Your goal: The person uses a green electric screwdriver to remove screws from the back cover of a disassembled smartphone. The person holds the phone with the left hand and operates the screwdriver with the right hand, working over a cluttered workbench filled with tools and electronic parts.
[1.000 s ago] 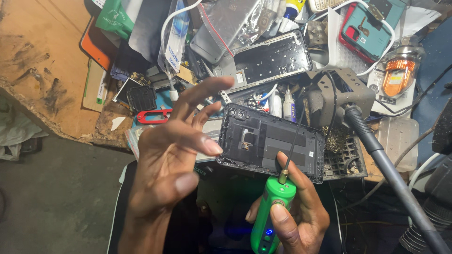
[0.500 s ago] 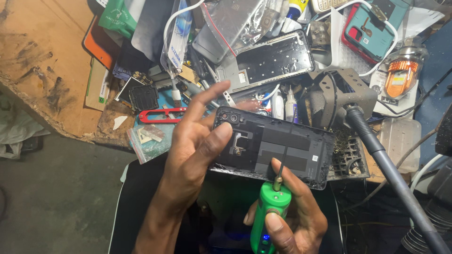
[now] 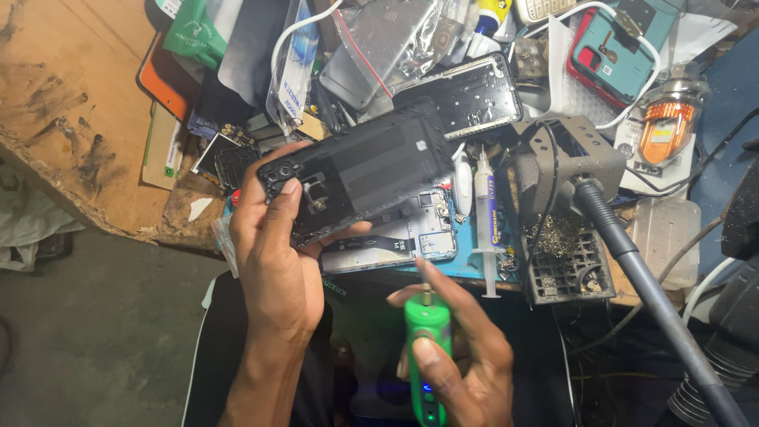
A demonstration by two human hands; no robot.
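The left hand [image 3: 277,261] pinches the black phone back cover [image 3: 360,178] up off the opened phone [image 3: 395,245], while the right hand [image 3: 458,356] grips the green electric screwdriver [image 3: 427,348], so the cover-removal step seems underway.

clear plastic bag [image 3: 395,43] and green packet [image 3: 190,35] up top.
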